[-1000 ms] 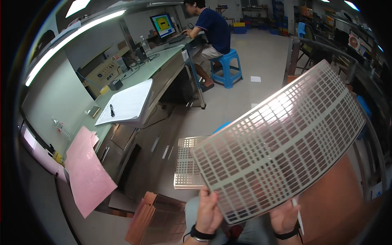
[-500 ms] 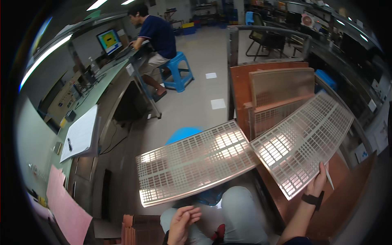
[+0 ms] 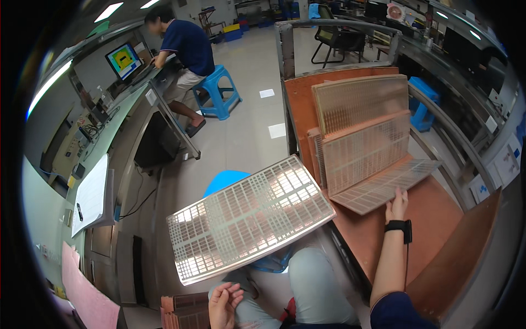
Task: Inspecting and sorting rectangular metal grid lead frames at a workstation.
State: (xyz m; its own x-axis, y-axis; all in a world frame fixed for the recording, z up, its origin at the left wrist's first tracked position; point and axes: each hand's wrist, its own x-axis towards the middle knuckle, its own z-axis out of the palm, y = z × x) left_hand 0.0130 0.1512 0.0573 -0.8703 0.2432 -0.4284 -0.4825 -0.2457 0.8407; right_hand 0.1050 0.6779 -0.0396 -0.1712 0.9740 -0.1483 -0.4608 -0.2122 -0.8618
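My right hand (image 3: 398,206) grips the near edge of a copper-toned printed circuit panel (image 3: 378,189) with a grid pattern. This panel leans low at a slant, its far edge by the upright panels (image 3: 367,140) in the cart. My left hand (image 3: 226,302) is over my left thigh, fingers loosely curled, with nothing visible in it. In front of my knees lies a stack of shiny gridded panels (image 3: 249,219) on a blue stool (image 3: 227,181), mostly hidden beneath them.
The cart has a metal frame (image 3: 287,52) and a brown base board (image 3: 419,219). A long bench (image 3: 118,123) runs along the left, bearing papers (image 3: 90,194) and a pen. Farther off, a person (image 3: 186,52) sits at a monitor. More panels (image 3: 183,312) stand low at left.
My right hand has carried the panel forward into the cart and tipped it from facing me to a low slant near the upright panels. The view has shifted rightward.
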